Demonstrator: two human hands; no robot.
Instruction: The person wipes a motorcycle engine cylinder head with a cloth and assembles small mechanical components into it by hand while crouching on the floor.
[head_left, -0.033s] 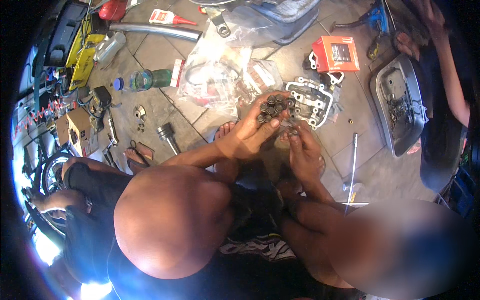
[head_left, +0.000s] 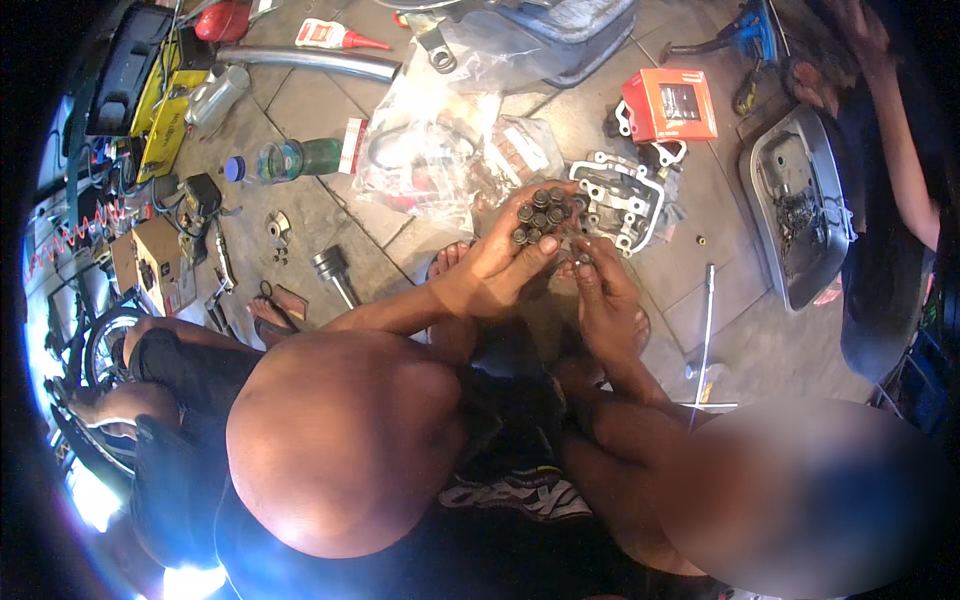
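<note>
My left hand (head_left: 500,258) is closed round a cluster of several dark bolts (head_left: 541,216), their round heads facing up. Just to its right, the thumb and fingertips of my right hand (head_left: 612,310) pinch a small dark metal piece (head_left: 584,259), partly covered by the fingers; it looks like another bolt, but its kind is not clear. The two hands nearly meet above the tiled floor, between my knees. Behind them lies a silver engine cover with a white gasket edge (head_left: 655,205), close to the bolts.
Crumpled clear plastic bags (head_left: 420,150) lie beyond my hands, beside a green bottle (head_left: 322,156). An orange-red box (head_left: 672,105) stands farther right. A metal tray (head_left: 752,205) holds small parts near another person's arm (head_left: 910,190). A T-handle wrench (head_left: 707,330) and a black socket (head_left: 328,263) flank me.
My right fingertips have shifted very slightly upward, nearer the bolts. My left hand keeps its hold, and the things on the floor stay in place.
</note>
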